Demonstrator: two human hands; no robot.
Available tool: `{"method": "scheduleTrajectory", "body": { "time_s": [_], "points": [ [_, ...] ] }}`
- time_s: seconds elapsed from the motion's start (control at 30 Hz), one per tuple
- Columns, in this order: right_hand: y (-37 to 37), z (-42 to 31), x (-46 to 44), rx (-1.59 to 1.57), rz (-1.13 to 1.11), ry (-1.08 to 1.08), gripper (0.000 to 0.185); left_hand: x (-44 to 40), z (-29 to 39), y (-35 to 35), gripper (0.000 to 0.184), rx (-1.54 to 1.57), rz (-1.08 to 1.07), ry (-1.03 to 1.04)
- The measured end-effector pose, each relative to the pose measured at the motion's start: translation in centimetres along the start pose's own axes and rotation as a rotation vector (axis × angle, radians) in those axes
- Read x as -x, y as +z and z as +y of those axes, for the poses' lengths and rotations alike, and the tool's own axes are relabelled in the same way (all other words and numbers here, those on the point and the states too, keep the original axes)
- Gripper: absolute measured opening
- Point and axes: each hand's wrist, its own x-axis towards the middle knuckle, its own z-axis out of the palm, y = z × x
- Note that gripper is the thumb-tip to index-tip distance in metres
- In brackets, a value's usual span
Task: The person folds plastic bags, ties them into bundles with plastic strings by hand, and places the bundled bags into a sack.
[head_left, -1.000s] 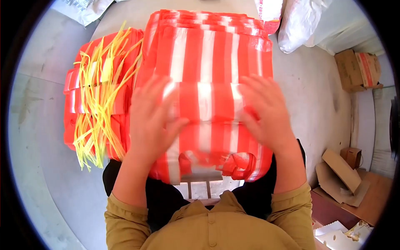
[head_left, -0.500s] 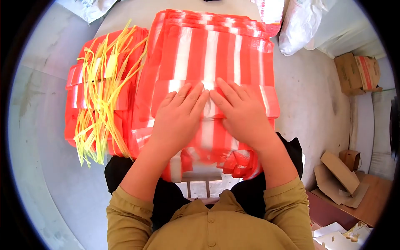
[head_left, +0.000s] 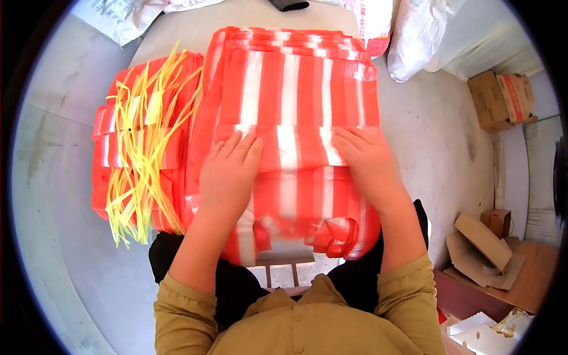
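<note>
A thick stack of red-and-white striped plastic bags (head_left: 302, 89) lies in front of me, its near part folded into a band across the middle. On the left end of that folded band (head_left: 299, 148) rests my left hand (head_left: 228, 171), fingers stretched out and flat. My right hand (head_left: 368, 163) lies the same way on the band's right end, its palm slightly blurred. Neither hand grips anything. Below them the near ends of the bags hang over the table edge, with a crumpled bunch (head_left: 334, 236) at the right.
Left of the stack, loose yellow plastic strips (head_left: 142, 154) lie across a smaller pile of red bags (head_left: 102, 192). White sacks (head_left: 420, 41) stand at the back right. Cardboard boxes (head_left: 494, 103) and an opened carton (head_left: 485, 251) are on the right. A dark object (head_left: 290, 5) sits at the far edge.
My hands have moved apart from the middle of the folded band to its left and right ends. The camera view has shifted slightly.
</note>
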Motion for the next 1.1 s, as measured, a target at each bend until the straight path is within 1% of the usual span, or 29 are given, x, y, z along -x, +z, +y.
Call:
{"method": "scheduleTrajectory", "body": {
  "time_s": [0.03,0.13,0.23,0.33,0.4,0.43,0.47,0.53,0.57,0.6,0.67,0.7,0.73,0.8,0.83,0.9,1.0,1.07,1.1],
  "points": [
    [-0.7,0.5,0.2,-0.004,-0.015,0.036,0.040,0.0,-0.2,-0.1,0.033,-0.014,0.005,-0.003],
    [-1.5,2.6,1.0,0.025,0.019,0.105,0.034,-0.2,-0.3,-1.2,0.035,0.071,0.037,-0.026],
    [-2.6,2.8,0.6,-0.058,0.553,0.136,0.042,-0.1,1.1,-4.2,0.034,0.262,-0.042,-0.165],
    [-1.9,2.3,0.0,-0.569,0.940,0.247,0.048,0.0,1.8,-5.5,0.030,0.863,-0.292,-0.582],
    [-0.9,0.9,0.0,-1.237,0.739,0.481,0.056,0.2,2.8,-4.4,0.027,1.441,-0.303,-0.819],
    [-0.2,0.0,0.1,-1.563,0.601,0.593,0.060,0.5,3.2,-3.5,0.026,1.732,-0.301,-0.934],
    [1.2,-0.8,0.2,-1.764,0.457,0.712,0.063,1.1,3.3,-2.8,0.043,1.885,-0.390,-1.013],
    [3.1,-2.9,0.5,-1.850,0.201,0.764,0.070,1.3,5.2,-2.8,0.057,1.928,-0.363,-1.072],
    [3.4,-3.8,0.5,-1.759,0.131,0.715,0.075,1.4,5.8,-2.7,0.065,1.949,-0.350,-1.104],
    [3.6,-4.7,0.3,-1.665,0.068,0.663,0.080,1.4,5.8,-2.4,0.084,1.965,-0.405,-1.009],
    [2.9,-6.2,0.1,-1.517,-0.023,0.602,0.093,1.7,6.5,-2.9,0.089,1.838,-0.411,-0.994],
    [2.8,-6.5,0.1,-1.487,-0.030,0.602,0.099,1.6,6.6,-3.2,0.092,1.772,-0.412,-0.978],
    [2.7,-6.7,0.0,-1.455,-0.034,0.597,0.104,1.7,6.5,-2.9,0.098,1.625,-0.453,-0.885],
    [2.5,-6.7,-0.3,-1.357,-0.049,0.613,0.116,2.1,7.0,-2.3,0.101,1.525,-0.377,-0.836],
    [2.5,-6.7,-0.3,-1.265,-0.041,0.602,0.115,2.3,7.3,-1.9,0.102,1.474,-0.336,-0.807],
    [2.6,-7.0,-0.3,-1.094,-0.026,0.561,0.112,2.6,7.2,-1.8,0.107,1.393,-0.397,-0.727],
    [2.2,-7.4,-0.6,-1.463,0.056,0.604,0.110,2.9,6.2,-1.9,0.103,1.117,-0.261,-0.522],
    [1.8,-7.2,-0.6,-1.519,0.044,0.662,0.110,1.0,4.3,-6.1,0.079,1.158,-0.507,-0.658],
    [1.5,-7.1,-0.6,-1.539,0.039,0.699,0.110,0.6,2.8,-6.6,0.064,1.004,-0.562,-0.615]
  ]
}}
